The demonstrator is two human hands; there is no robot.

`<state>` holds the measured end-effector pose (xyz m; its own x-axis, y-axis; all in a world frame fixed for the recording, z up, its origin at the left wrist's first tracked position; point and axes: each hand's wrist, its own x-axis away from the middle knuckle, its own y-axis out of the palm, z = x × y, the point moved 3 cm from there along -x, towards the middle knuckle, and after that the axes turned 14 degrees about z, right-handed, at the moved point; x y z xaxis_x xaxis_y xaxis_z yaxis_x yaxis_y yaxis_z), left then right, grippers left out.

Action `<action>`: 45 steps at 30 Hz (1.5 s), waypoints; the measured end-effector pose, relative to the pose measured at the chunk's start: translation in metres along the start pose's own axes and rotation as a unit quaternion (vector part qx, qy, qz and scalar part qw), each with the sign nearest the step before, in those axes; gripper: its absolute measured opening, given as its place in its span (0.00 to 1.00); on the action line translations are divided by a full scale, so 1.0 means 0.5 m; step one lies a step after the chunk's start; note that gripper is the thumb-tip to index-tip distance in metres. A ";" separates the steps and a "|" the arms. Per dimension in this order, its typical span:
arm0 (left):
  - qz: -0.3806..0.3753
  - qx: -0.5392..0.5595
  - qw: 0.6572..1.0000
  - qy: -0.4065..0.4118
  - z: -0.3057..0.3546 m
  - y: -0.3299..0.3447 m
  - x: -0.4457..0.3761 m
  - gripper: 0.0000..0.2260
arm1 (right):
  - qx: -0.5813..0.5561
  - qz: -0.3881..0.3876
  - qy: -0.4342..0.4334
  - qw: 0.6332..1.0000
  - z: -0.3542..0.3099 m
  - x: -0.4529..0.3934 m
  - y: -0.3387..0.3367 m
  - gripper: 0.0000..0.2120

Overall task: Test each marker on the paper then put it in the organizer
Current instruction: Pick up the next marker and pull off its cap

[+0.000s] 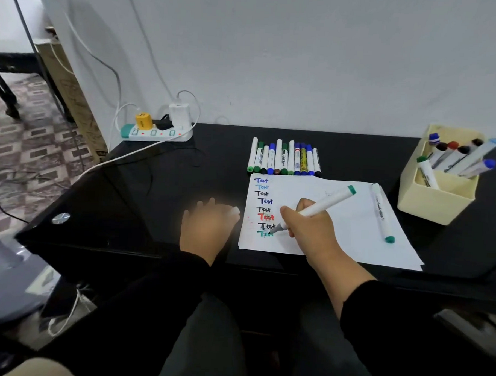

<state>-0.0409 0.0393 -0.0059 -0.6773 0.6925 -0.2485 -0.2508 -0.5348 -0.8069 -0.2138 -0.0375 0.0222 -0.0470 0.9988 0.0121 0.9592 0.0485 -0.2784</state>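
The right hand [310, 227] holds a green marker [317, 209] in its curled fingers, tip on the near-left of the paper [353, 221] at a green "Test". The left hand [208, 224], blurred, lies left of the paper on the desk [184, 190], fingers relaxed. The organizer [437, 196] stands far right, markers inside.

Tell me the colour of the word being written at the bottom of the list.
Green, clearest in the head view.

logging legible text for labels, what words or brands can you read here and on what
"Test": handwritten eight times down the left of the paper, in blue, light blue, black, red and green; the last is unfinished under the green marker tip.
Marker on the paper: barrel print blurred.
Marker row: labels too small.
Markers in the organizer: unreadable.
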 end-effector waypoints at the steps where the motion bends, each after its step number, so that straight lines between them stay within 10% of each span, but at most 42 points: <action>1: 0.000 -0.005 1.000 0.001 0.000 0.002 0.000 0.14 | 0.008 -0.004 -0.004 1.000 0.006 0.001 0.003 0.18; 45: -0.009 -0.061 0.998 0.017 -0.005 0.014 -0.003 0.17 | 0.042 -0.006 -0.073 0.996 0.019 0.013 0.010 0.19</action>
<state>-0.0398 0.0357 -0.0125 -0.6490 0.7185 -0.2501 -0.1752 -0.4611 -0.8699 -0.2121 -0.0306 0.0117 -0.1046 0.9869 -0.1228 0.9320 0.0542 -0.3584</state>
